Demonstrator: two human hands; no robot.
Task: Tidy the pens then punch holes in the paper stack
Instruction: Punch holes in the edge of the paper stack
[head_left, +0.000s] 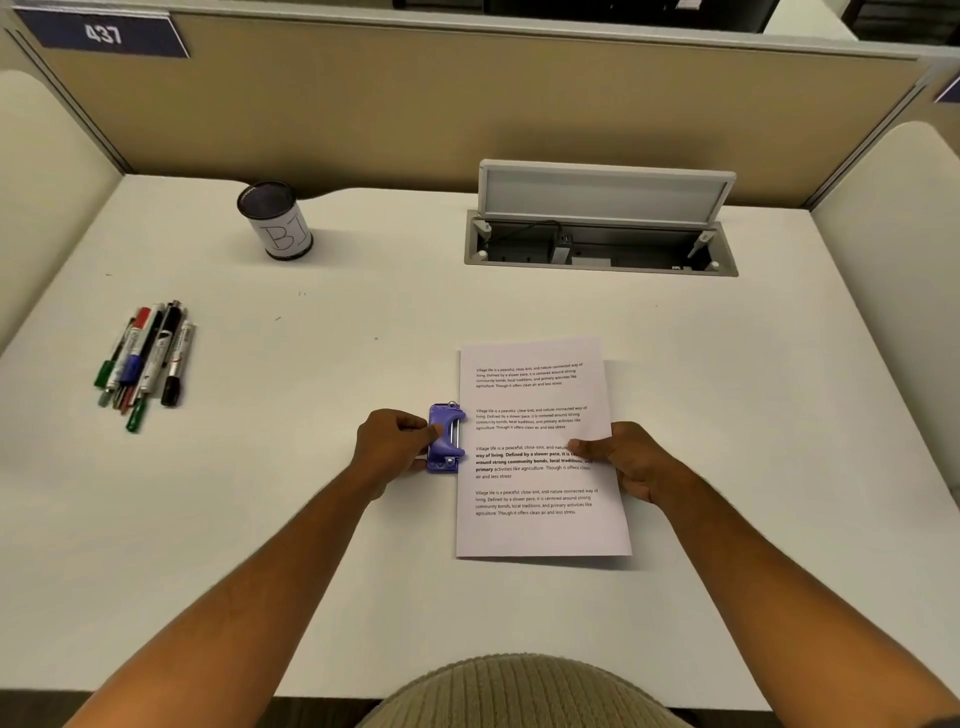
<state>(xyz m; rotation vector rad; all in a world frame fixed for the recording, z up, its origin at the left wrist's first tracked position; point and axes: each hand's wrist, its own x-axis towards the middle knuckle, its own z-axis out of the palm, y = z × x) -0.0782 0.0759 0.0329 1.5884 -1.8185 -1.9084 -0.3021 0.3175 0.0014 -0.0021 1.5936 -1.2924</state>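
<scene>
Pens still loose beside empty-looking cup; left hand gripping purple punch at paper stack edge, right hand pinching sheets; holes possibly unpunched.

The left hand holds a purple hole punch at the left edge of the paper stack. The right hand pinches the right edge. Far left of the punch lie pens, with a cup beyond them.

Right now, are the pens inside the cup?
No, the pens lie in a loose bundle on the desk, apart from the cup.
</scene>
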